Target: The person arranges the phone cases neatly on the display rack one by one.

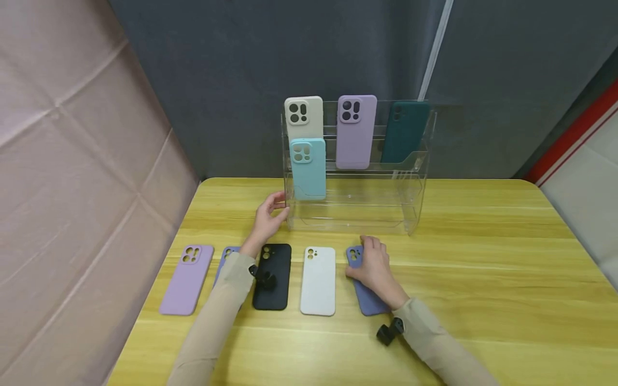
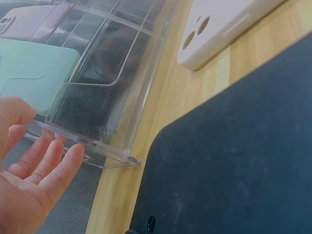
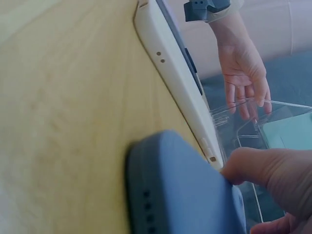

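Observation:
With thumb and fingers, my right hand (image 1: 375, 266) grips a blue-purple phone case (image 1: 372, 303) near its camera end. The case lies on the table in the head view; its edge with small holes shows in the right wrist view. My left hand (image 1: 267, 217) rests at the left side of a clear acrylic rack (image 1: 354, 225), fingers loosely bent and touching its side edge. Beside that hand, a turquoise case (image 1: 309, 171) stands in a lower tier. Behind it are a white case (image 1: 309, 126), a lilac case (image 1: 357, 139) and a dark green case (image 1: 405, 131).
On the wooden table (image 1: 483, 268) lie a lilac case (image 1: 185, 284), a blue-purple case (image 1: 227, 260) partly under my left forearm, a black case (image 1: 280, 279) and a white case (image 1: 318, 289). A grey curtain (image 1: 241, 80) hangs behind the table.

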{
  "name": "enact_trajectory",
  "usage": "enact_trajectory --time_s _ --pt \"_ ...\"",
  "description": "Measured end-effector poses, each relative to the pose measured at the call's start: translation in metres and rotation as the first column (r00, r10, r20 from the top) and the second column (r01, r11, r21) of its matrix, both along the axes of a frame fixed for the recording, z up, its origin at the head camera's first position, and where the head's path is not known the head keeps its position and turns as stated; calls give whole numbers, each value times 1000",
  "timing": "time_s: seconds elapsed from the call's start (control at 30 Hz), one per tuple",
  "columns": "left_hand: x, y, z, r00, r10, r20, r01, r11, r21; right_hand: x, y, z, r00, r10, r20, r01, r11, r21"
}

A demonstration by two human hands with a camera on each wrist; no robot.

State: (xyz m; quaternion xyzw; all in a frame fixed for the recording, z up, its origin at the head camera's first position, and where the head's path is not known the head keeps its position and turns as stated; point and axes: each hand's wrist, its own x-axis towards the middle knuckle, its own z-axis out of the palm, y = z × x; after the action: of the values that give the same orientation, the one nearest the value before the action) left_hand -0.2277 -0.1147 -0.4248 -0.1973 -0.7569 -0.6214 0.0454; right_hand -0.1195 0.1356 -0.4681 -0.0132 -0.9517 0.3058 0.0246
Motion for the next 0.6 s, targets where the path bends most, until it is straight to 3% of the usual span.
enact_trajectory --time_s 0.2,0.6 --pt "0 -1 0 1000 -7 -7 7 1000 1 1 5 6 994 24 -108 -28 999 -39" --pt "1 0 1 1000 -8 -2 8 1000 -6 -4 10 34 973 27 -227 -55 992 -115"
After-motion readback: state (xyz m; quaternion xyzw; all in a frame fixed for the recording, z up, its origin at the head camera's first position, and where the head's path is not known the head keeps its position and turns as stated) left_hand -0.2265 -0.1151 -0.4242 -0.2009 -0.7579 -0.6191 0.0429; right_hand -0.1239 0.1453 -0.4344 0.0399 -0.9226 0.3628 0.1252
